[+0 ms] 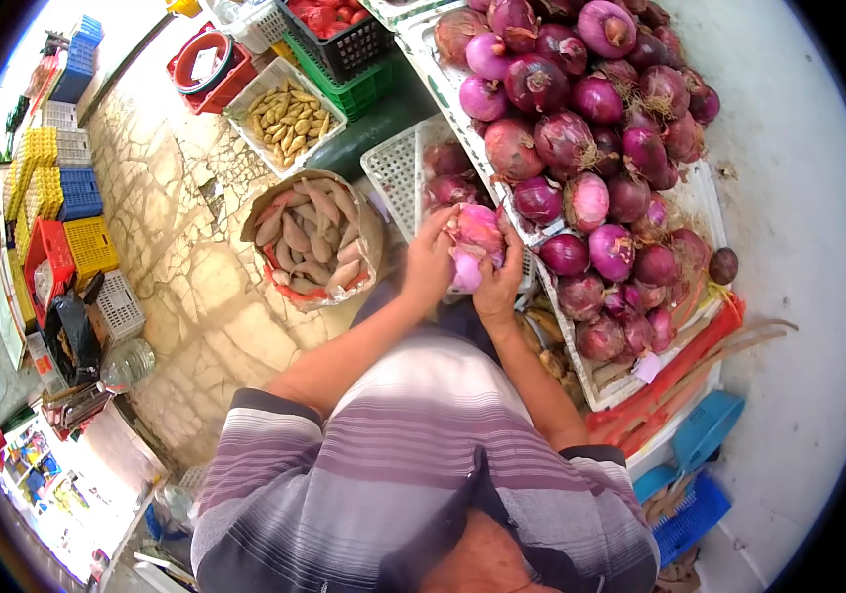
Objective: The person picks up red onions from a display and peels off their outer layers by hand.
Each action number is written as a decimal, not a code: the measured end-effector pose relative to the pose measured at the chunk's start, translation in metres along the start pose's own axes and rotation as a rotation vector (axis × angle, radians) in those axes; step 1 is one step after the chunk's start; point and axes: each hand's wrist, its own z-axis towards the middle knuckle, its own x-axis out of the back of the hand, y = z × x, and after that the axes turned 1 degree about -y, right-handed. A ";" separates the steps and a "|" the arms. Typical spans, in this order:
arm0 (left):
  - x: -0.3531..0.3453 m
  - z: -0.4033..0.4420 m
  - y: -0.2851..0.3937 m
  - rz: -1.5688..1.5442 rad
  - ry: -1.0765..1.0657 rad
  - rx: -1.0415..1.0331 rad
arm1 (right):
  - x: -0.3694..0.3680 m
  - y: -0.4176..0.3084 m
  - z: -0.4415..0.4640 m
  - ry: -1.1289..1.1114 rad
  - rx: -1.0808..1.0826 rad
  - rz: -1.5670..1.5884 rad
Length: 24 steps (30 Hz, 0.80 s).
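Observation:
Both my hands are closed around a pink-purple onion (475,229), held in front of my body. My left hand (431,255) grips it from the left side. On the lower right side, the fingers of my right hand (500,282) press against it. Loose skin on the onion looks partly peeled, and the hands cover some of its surface. Just beyond my hands stands a white perforated crate (393,180) with a few onions (449,158) in it. To the right, a large heap of red onions (566,138) lies on a white tray (591,392).
A sack of sweet potatoes (368,232) stands on the cracked stone floor (215,287) at left. Behind it are a crate of small yellowish roots (289,124) and a red basin (235,84). Red netting (680,361) and blue baskets (695,514) lie at right.

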 end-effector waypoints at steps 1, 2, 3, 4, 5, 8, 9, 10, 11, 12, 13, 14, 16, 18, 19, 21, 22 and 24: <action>0.002 -0.001 -0.001 0.030 0.018 -0.002 | 0.003 -0.004 0.002 -0.031 0.007 -0.033; 0.003 -0.004 -0.004 0.056 0.030 0.002 | 0.005 -0.005 0.002 -0.063 -0.019 -0.025; 0.001 -0.003 -0.010 0.077 0.038 0.001 | 0.005 -0.005 0.004 -0.092 -0.042 -0.019; -0.001 -0.003 -0.015 0.097 0.046 0.000 | 0.003 -0.006 0.009 -0.120 -0.061 -0.010; 0.000 -0.005 -0.023 0.119 0.058 0.002 | 0.003 -0.009 0.009 -0.117 -0.072 0.018; 0.003 -0.011 -0.009 0.183 0.046 -0.021 | 0.003 -0.004 0.011 -0.111 -0.020 -0.098; 0.000 -0.013 -0.002 0.197 0.025 -0.031 | 0.001 -0.005 0.010 -0.065 0.025 -0.123; -0.002 -0.014 -0.004 0.229 0.028 -0.040 | 0.003 -0.003 0.010 -0.066 -0.079 -0.110; -0.003 -0.015 -0.005 0.259 0.030 -0.051 | 0.004 0.002 0.011 -0.068 -0.181 -0.097; -0.002 -0.015 -0.007 0.293 0.038 -0.062 | 0.003 0.007 0.009 -0.073 -0.283 -0.078; 0.001 -0.014 -0.007 0.330 0.022 -0.036 | 0.001 0.017 0.004 -0.032 -0.171 -0.046; 0.005 -0.011 -0.007 0.367 0.008 -0.009 | -0.001 0.027 0.000 -0.046 -0.191 -0.006; 0.008 -0.012 -0.008 0.322 -0.051 0.118 | 0.003 0.038 -0.007 -0.070 -0.233 0.059; 0.012 -0.006 -0.006 0.160 -0.132 0.293 | 0.014 0.056 -0.015 -0.091 -0.192 -0.090; 0.018 -0.003 -0.013 0.208 -0.211 0.287 | 0.016 0.066 -0.018 -0.097 -0.216 -0.121; 0.029 -0.005 -0.017 0.271 -0.353 0.292 | 0.018 0.057 -0.015 -0.130 -0.287 -0.092; 0.026 -0.009 -0.015 0.285 -0.411 0.298 | 0.022 0.045 -0.013 -0.166 -0.328 -0.033; 0.020 -0.008 -0.054 0.506 -0.361 0.098 | 0.026 0.066 -0.018 -0.191 -0.263 -0.050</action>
